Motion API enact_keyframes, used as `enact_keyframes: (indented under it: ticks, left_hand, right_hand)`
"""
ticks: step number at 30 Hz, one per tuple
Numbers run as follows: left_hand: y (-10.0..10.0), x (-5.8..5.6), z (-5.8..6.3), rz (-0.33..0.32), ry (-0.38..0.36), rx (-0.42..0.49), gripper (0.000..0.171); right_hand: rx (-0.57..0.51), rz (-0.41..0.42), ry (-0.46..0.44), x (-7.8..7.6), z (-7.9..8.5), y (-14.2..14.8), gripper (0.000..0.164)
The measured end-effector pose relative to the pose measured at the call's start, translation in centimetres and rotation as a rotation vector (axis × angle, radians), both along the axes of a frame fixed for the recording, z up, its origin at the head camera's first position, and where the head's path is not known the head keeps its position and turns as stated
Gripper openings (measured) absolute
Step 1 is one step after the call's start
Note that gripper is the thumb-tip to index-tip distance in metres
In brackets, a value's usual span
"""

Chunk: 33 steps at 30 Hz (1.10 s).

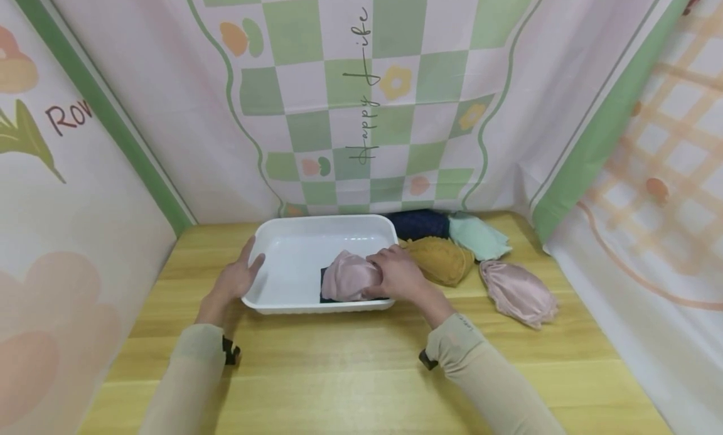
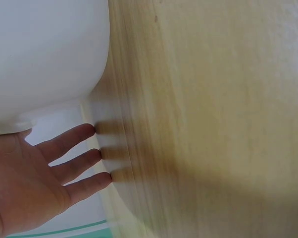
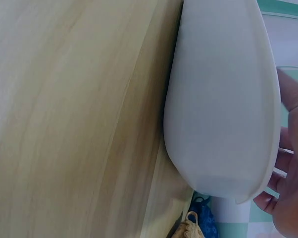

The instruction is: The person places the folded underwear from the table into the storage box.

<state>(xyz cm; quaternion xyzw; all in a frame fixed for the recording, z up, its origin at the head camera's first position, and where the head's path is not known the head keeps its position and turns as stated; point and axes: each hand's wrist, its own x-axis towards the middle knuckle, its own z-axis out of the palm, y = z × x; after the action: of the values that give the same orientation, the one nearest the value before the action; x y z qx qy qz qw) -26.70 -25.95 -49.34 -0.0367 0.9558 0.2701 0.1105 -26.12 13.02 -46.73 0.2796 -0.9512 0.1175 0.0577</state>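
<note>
In the head view, a white rectangular tray stands on the table. My left hand is at its left end, thumb by the rim; in the left wrist view the other visible fingers stretch out straight beside the tray's outer wall. Inside the right front corner, my right hand grips a bunched pink satin garment, fingers over its right side. A black piece shows beneath it, mostly hidden. In the right wrist view the tray wall hides what the fingers hold.
Right of the tray lie a folded mustard garment, a navy one, a mint one and another pink satin one. Patterned curtains enclose the wooden table at the back and both sides.
</note>
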Motion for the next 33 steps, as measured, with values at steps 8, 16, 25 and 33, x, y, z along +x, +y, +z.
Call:
enact_keyframes:
  ticks: [8, 16, 25, 33]
  left_hand:
    - [-0.1, -0.2, -0.1, -0.001, -0.004, 0.004, 0.076]
    - [0.0, -0.2, -0.2, 0.006, -0.011, -0.004, 0.077]
    - [-0.1, -0.1, -0.3, -0.001, -0.007, -0.011, 0.076]
    - [0.0, -0.1, -0.3, -0.006, -0.004, -0.012, 0.076]
  right_hand:
    - [-0.036, -0.048, -0.068, 0.2, 0.5, 0.3, 0.085]
    - [-0.089, -0.056, -0.083, 0.3, 0.6, 0.3, 0.073]
    - [-0.251, -0.079, -0.142, 0.4, 0.8, 0.5, 0.052]
    - [-0.323, -0.114, -0.176, 0.6, 1.4, 0.8, 0.045]
